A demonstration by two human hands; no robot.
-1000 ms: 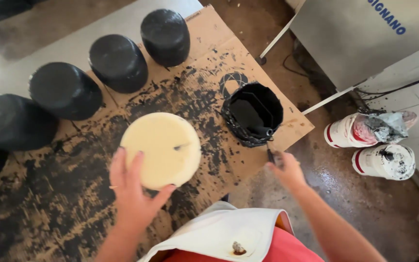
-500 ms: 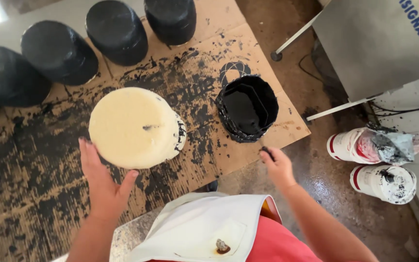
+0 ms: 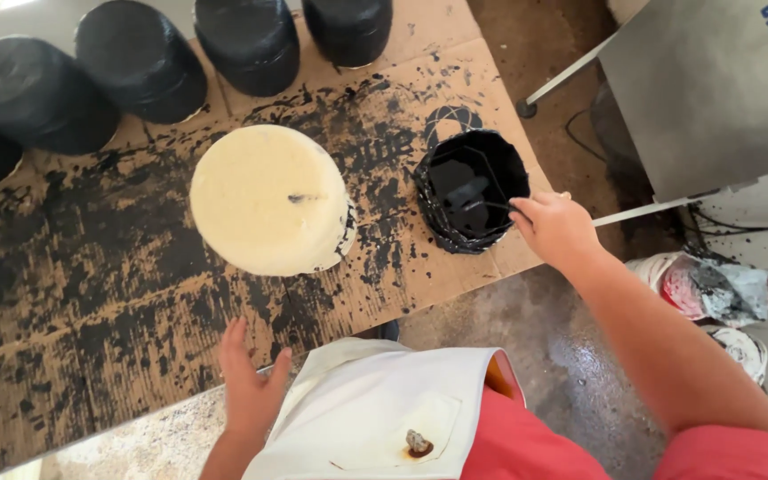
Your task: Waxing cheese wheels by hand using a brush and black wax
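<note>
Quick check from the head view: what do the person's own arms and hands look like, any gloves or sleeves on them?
Both arms are bare from hand to as far up as the view shows: no gloves, no long sleeves, no watch or rings visible. The left hand and right hand look free of black smears. A white apron over a red top covers the torso.

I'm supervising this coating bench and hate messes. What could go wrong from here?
The black bucket sits close to the cardboard's edge while the right hand dips a brush into it; a nudge might tip it toward the floor. Drips may land on the uncoated pale wheel or the white apron.
</note>
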